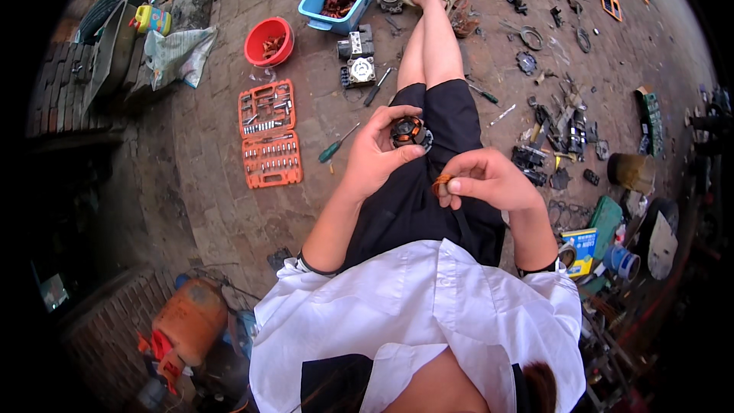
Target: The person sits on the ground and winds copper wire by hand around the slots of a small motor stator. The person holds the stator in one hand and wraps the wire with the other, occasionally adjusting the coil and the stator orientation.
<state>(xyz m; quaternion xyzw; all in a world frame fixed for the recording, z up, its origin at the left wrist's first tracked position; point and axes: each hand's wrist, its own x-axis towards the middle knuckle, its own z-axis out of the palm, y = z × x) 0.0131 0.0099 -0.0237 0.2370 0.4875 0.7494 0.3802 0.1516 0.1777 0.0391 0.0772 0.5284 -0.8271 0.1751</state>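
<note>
Over my lap, my left hand (376, 154) is closed round a small motor stator (409, 131), a dark round core with orange copper windings. Its thumb and fingers grip the rim, and the open end faces up. To the right and a little nearer to me, my right hand (491, 178) pinches a small bundle of copper wire (441, 183) between thumb and fingers. The two hands are apart, and the wire does not visibly touch the stator. Black shorts (397, 218) lie beneath both hands.
On the brick floor to the left lie an orange socket set (271, 159) and a green-handled screwdriver (330, 152). Farther off stand a red bowl (258, 51) and a blue bin (327, 24), both holding reddish-brown pieces. Dismantled parts (575, 130) are scattered to the right.
</note>
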